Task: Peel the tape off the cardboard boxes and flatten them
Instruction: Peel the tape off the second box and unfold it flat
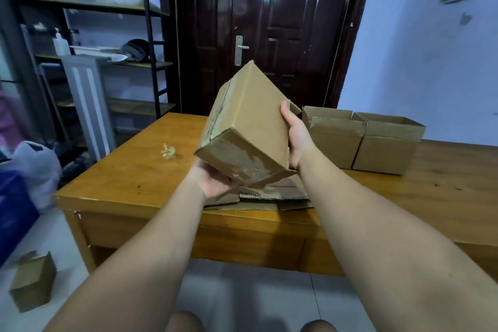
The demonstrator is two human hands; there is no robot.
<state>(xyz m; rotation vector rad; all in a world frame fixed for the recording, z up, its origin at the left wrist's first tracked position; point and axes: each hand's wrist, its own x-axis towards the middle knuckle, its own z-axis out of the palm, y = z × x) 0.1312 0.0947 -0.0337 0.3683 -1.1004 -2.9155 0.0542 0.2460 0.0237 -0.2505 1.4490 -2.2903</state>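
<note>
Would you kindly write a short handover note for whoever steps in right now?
Left hand supports the taped box from below; right hand grips its right side. The box is tilted above the table, tape still on.
Done: flattened cardboard lies under the hands; a tape wad sits to the left.
Left: this box, two open boxes on the table at right, and one box on the floor.

Both bare forearms reach forward, raised above the bench's near edge. The left hand is palm-up, its grip cupped under the box. The right hand presses flat against the box's right side, thumb up.
</note>
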